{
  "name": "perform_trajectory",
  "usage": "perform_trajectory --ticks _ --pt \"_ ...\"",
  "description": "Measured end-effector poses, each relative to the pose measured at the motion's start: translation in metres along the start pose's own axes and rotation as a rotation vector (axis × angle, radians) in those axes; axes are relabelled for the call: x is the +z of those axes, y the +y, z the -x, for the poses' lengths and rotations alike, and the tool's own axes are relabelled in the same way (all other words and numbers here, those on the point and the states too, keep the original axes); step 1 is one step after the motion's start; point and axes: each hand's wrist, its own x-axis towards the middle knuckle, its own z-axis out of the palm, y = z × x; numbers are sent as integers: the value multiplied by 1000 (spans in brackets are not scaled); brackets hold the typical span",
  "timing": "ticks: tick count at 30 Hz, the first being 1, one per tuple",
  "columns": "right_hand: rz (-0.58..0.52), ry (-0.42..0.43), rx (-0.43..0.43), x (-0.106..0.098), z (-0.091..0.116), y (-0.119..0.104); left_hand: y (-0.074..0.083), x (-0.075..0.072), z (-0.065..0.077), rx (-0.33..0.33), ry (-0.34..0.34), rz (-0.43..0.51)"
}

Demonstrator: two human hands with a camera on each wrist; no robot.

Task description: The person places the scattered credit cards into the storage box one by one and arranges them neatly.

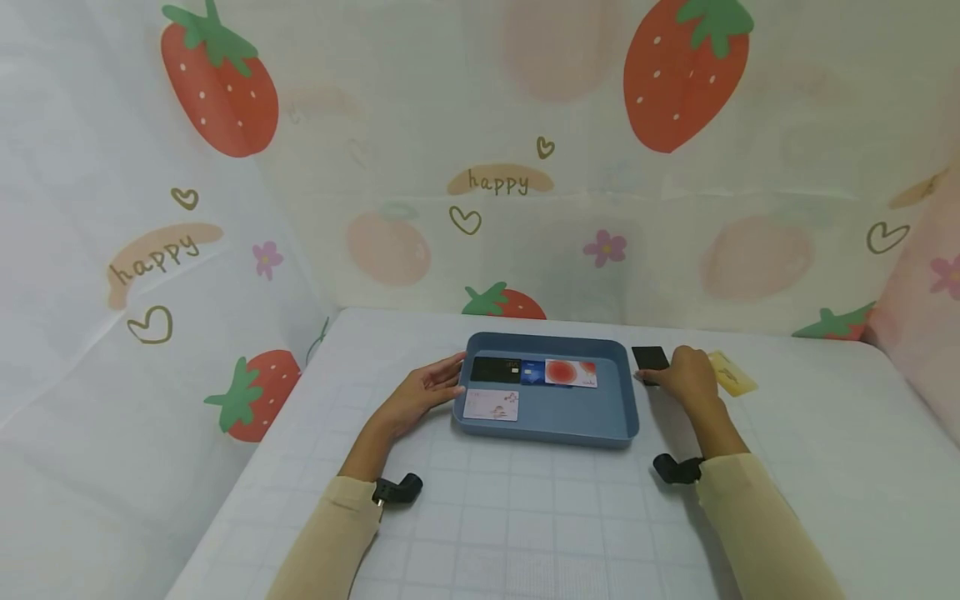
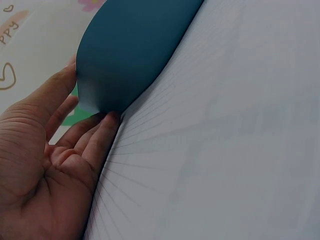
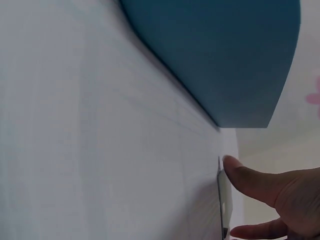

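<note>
A blue-grey tray (image 1: pixel 570 421) holds several cards: a black card (image 1: pixel 495 370), a blue card (image 1: pixel 533 372), a white card with a red circle (image 1: pixel 572 373) and a pale pink card (image 1: pixel 491 405). My left hand (image 1: pixel 420 396) rests against the tray's left side, fingertips touching its outer wall, as the left wrist view also shows. Right of the tray, my right hand (image 1: pixel 686 379) pinches another black card (image 1: pixel 650 358) by its edge. In the right wrist view this card (image 3: pixel 225 200) stands edge-on between thumb and finger; its far part is hidden.
A yellow card (image 1: pixel 731 375) lies on the white table (image 1: pixel 517 517), just right of my right hand. Printed strawberry curtains (image 1: pixel 525 250) stand behind the table and at both sides. Each wrist wears a small black camera.
</note>
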Motion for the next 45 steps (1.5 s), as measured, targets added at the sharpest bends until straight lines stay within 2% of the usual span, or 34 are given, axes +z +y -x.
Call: perform_trajectory --ticks 8,18,25,33,36,41,45 --pt "18 17 2 2 -2 1 0 1 -1 -8 -4 -1" --pt "45 -18 -5 2 -4 -1 -1 -1 -2 5 -6 16" --pt "-12 -28 36 3 -3 2 -3 -1 -2 -1 -6 3" --pt "-117 44 29 4 -1 11 -3 -2 -4 3 -5 3" --pt "-156 101 11 6 0 15 -3 -2 -4 0 -3 2" --pt "-206 234 -69 7 3 23 -4 -2 -5 3 -3 1" --pt "-286 248 -115 5 6 27 -5 -2 -6 4 -6 1"
